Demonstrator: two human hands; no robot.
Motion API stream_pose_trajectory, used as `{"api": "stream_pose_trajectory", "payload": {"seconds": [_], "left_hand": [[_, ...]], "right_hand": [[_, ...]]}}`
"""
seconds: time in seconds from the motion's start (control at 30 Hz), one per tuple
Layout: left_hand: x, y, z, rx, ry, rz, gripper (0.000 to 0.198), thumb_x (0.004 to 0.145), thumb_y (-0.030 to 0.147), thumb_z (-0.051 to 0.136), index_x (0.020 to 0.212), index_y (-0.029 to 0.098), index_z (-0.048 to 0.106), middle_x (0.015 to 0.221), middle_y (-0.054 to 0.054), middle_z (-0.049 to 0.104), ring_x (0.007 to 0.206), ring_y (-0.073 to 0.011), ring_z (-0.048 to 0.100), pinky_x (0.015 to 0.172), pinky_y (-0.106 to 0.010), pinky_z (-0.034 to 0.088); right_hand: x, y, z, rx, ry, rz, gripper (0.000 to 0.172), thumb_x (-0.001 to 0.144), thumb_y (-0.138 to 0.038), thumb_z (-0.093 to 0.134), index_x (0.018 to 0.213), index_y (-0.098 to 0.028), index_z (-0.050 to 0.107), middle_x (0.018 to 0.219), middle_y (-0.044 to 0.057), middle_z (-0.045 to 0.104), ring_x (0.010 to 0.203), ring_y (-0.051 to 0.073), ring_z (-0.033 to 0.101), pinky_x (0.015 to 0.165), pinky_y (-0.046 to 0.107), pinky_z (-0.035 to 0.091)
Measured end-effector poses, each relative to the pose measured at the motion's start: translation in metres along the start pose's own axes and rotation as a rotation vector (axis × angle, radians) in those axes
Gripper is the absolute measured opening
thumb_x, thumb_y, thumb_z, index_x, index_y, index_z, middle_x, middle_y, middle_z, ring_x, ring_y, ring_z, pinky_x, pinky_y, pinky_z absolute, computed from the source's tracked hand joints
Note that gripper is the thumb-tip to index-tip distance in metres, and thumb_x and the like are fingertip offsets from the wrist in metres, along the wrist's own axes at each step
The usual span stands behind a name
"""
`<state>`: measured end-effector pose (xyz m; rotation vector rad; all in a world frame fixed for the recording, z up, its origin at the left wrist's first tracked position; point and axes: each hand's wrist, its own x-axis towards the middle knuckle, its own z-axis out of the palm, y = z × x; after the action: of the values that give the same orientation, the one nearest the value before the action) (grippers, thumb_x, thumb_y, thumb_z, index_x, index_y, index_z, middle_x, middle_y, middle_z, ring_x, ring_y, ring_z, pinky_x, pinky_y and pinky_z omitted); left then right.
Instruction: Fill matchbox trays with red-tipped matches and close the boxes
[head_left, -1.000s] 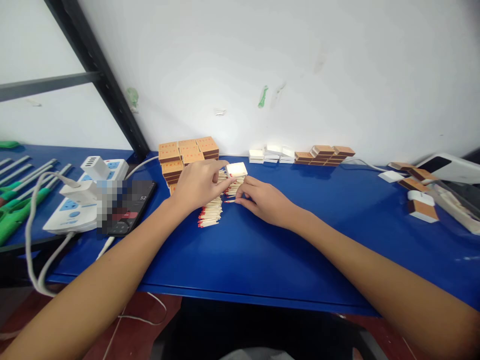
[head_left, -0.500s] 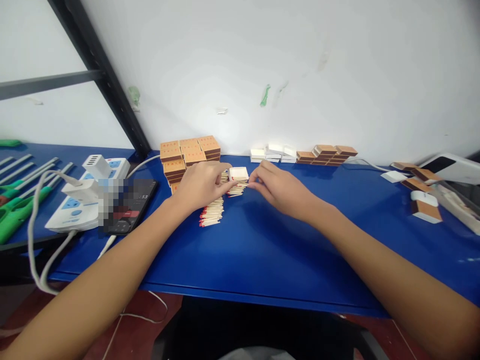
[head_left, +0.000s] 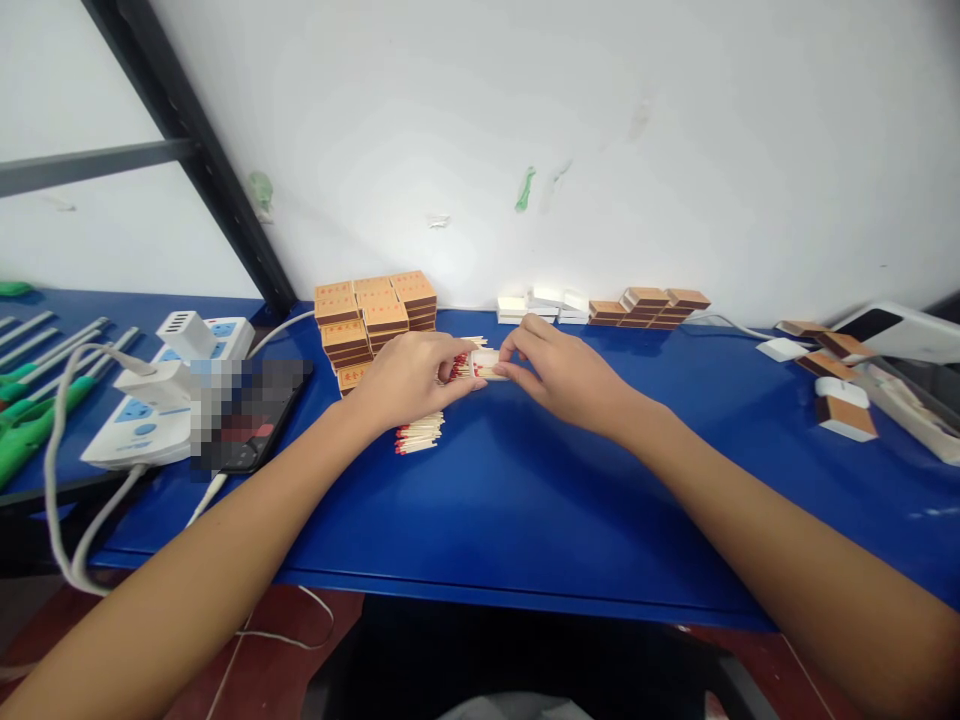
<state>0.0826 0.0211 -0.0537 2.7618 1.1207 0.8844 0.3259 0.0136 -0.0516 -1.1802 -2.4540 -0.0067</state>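
Observation:
A small white matchbox tray [head_left: 486, 364] with a few red-tipped matches in it is between my two hands, over the blue table. My right hand [head_left: 559, 378] pinches the tray's right end between thumb and fingers. My left hand [head_left: 412, 375] curls at the tray's left side, thumb and fingers around a bunch of red-headed matches [head_left: 459, 368]. Its fingertips partly hide how the bunch meets the tray. Just below my left hand, more matches [head_left: 420, 434] lie in a pile with their red heads to the left.
Stacked orange matchboxes [head_left: 375, 310] stand behind my left hand. White trays [head_left: 544, 304] and matchbox sleeves [head_left: 649, 306] line the wall. At left are a power strip [head_left: 142, 425] and phone [head_left: 259, 415]; at right, loose sleeves [head_left: 846, 418] lie near a white device [head_left: 900, 335].
The white tray has tilted and now shows matches inside. Both hands have closed in around it, and my left hand is now around the match bunch beside it.

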Motion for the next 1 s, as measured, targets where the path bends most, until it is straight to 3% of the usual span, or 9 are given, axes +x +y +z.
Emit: {"api": "stream_pose_trajectory", "payload": {"seconds": [0.33,0.57,0.77,1.0], "left_hand": [[0.000,0.000,0.000,-0.017,0.004,0.012,0.036,0.093,0.048,0.070,0.116,0.021,0.076,0.075,-0.002,0.071,0.064,-0.0161,0.062,0.062,-0.028,0.041],[0.003,0.000,-0.009,0.076,0.071,-0.150,0.035,0.095,0.053,0.065,0.096,0.020,0.076,0.063,0.000,0.065,0.063,-0.0177,0.060,0.061,-0.029,0.037],[0.003,0.001,-0.012,0.127,0.115,-0.228,0.034,0.095,0.052,0.066,0.097,0.020,0.075,0.065,0.000,0.066,0.062,-0.0180,0.060,0.059,-0.030,0.034],[0.003,0.000,-0.009,0.133,0.109,-0.215,0.035,0.094,0.052,0.067,0.101,0.019,0.075,0.066,-0.001,0.067,0.063,-0.0186,0.062,0.058,-0.030,0.034]], "right_hand": [[0.001,-0.005,0.002,0.089,0.017,-0.013,0.012,0.104,-0.031,0.054,0.103,-0.020,0.060,0.102,0.007,0.057,0.079,0.019,0.055,0.072,0.031,0.040],[0.001,-0.009,0.007,0.160,0.203,0.015,0.013,0.105,-0.030,0.053,0.101,-0.021,0.061,0.091,0.004,0.057,0.076,0.017,0.052,0.071,0.030,0.038],[0.000,-0.011,0.030,0.169,-0.062,-0.063,0.013,0.103,-0.027,0.056,0.103,-0.021,0.068,0.101,0.005,0.060,0.076,0.016,0.055,0.071,0.029,0.040],[0.002,-0.011,0.035,0.197,-0.105,-0.025,0.010,0.102,-0.024,0.056,0.099,-0.020,0.065,0.104,0.005,0.061,0.080,0.016,0.057,0.073,0.030,0.042]]}}
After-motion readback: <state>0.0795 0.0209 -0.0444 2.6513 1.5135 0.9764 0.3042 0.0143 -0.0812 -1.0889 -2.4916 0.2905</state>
